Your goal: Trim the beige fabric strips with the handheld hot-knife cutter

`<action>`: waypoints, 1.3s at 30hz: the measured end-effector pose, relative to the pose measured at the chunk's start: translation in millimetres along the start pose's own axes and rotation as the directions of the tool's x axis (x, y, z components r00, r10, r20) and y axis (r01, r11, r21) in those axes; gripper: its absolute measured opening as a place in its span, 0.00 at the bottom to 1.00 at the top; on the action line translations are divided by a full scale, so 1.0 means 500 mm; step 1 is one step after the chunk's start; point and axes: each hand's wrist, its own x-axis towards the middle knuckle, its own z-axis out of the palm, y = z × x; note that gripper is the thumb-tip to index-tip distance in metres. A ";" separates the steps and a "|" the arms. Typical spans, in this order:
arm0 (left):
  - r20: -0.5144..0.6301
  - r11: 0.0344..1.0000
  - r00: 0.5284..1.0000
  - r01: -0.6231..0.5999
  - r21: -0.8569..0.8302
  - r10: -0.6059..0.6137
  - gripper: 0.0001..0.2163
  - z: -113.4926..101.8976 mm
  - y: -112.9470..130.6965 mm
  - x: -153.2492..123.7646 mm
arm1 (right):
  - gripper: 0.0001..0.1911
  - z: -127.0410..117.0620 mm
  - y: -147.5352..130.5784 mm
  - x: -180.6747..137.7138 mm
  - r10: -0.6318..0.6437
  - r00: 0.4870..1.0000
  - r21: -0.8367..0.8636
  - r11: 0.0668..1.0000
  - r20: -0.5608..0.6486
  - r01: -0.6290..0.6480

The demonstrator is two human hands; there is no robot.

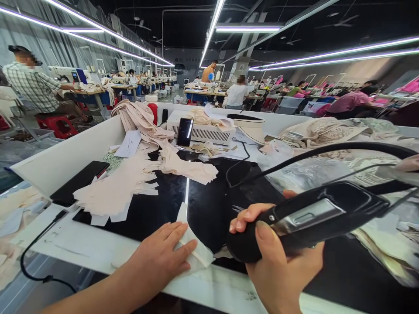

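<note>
My left hand (pixel 166 250) lies flat with fingers stretched out, pressing a small folded piece of white cloth (pixel 198 253) at the near edge of the glossy black work surface (pixel 170 218). My right hand (pixel 278 261) is wrapped round a bulky black corded hand tool (pixel 317 218) with a silver panel; I cannot make out its exact kind. Its rounded front end is just right of the cloth, and its underside is hidden. Beyond my left hand, a pile of pale pink cut cloth pieces (pixel 114 187) lies spread, with another bunch (pixel 188 168) beside it.
A thick black cable (pixel 314 150) arches to the right. A phone (pixel 185 132) leans on a white vented box (pixel 209 133); a dark flat device (pixel 80 182) lies at left. Plastic bags and lace (pixel 304 168) crowd the right. Low white walls (pixel 75 150) edge the table. People work behind.
</note>
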 end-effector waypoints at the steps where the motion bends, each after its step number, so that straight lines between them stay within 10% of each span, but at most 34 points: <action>1: -0.006 1.000 1.000 -0.003 0.006 0.003 0.13 0.001 -0.002 0.000 | 0.24 0.000 0.003 -0.001 0.003 1.000 0.000 1.000 0.006 -0.003; 26: 0.095 0.996 0.995 -0.024 -0.082 0.032 0.15 -0.014 -0.043 -0.007 | 0.18 0.015 0.002 -0.008 0.026 0.999 -0.050 0.998 -0.023 -0.027; 39: 0.227 0.995 0.974 -0.020 0.096 -0.002 0.32 0.004 0.009 0.005 | 0.22 0.017 0.001 -0.009 0.026 0.999 -0.042 0.999 -0.019 -0.027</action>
